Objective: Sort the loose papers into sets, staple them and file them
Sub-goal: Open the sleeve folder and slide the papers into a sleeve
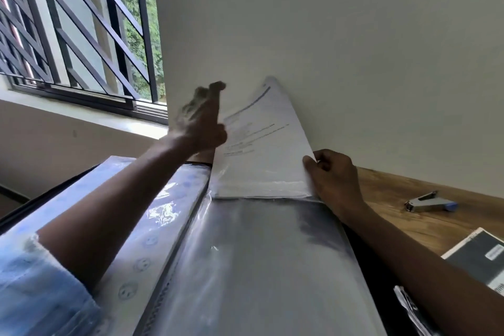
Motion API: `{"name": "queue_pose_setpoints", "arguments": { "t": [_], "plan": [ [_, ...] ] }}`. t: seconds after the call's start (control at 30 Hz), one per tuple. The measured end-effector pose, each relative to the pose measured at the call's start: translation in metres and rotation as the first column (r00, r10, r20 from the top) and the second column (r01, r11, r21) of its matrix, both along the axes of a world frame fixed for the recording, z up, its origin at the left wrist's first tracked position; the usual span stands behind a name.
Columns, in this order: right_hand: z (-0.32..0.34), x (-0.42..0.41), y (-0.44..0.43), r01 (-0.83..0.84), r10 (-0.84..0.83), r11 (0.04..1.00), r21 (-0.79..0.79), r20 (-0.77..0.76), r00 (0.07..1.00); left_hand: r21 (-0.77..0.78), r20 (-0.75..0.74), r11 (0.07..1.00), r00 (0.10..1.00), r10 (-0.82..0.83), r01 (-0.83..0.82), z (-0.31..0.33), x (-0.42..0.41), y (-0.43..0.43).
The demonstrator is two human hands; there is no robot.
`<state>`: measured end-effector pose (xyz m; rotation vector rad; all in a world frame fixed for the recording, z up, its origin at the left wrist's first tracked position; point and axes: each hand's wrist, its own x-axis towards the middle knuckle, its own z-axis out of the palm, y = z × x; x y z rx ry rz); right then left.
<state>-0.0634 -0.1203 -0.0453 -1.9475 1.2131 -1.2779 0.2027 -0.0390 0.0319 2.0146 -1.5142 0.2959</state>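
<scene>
a set of papers stands with its lower edge tucked in the mouth of a clear sleeve, long axis running 6 to 12 o'clock toward the wall. the right hand pinches the papers' edge at 3 o'clock, just above the sleeve mouth. the left hand, blurred, fingers outstretched, lies at 9 o'clock, contact unclear. the push toward 6 o'clock likely falls to the right hand. a stapler rests on the counter.
</scene>
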Motion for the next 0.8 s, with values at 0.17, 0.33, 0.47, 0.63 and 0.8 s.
{"name": "queue_pose_setpoints", "arguments": {
  "t": [0.17,0.33,0.47,0.63,0.8],
  "plan": [
    [0.002,-0.002,0.008,-0.037,0.037,0.996,-0.087,0.005,0.999,0.105,0.152,0.807,0.793,-0.591,0.581,0.016,-0.078,-0.029],
    [0.004,-0.003,0.011,-0.056,0.062,0.996,-0.064,0.105,0.993,0.653,0.093,0.626,0.776,-0.624,0.425,0.045,-0.113,-0.065],
    [0.009,-0.004,0.012,-0.095,0.089,0.996,0.0,0.356,0.93,0.741,-0.015,0.525,0.792,-0.61,0.419,0.059,-0.121,-0.078],
    [0.007,0.001,0.003,-0.244,0.191,0.97,0.016,0.569,0.8,0.756,-0.161,0.453,0.805,-0.572,0.473,0.052,-0.126,-0.082],
    [0.018,-0.002,0.002,-0.097,0.032,0.988,0.117,0.461,0.887,0.727,-0.102,0.524,0.824,-0.557,0.444,0.041,-0.134,-0.081]
  ]
}}
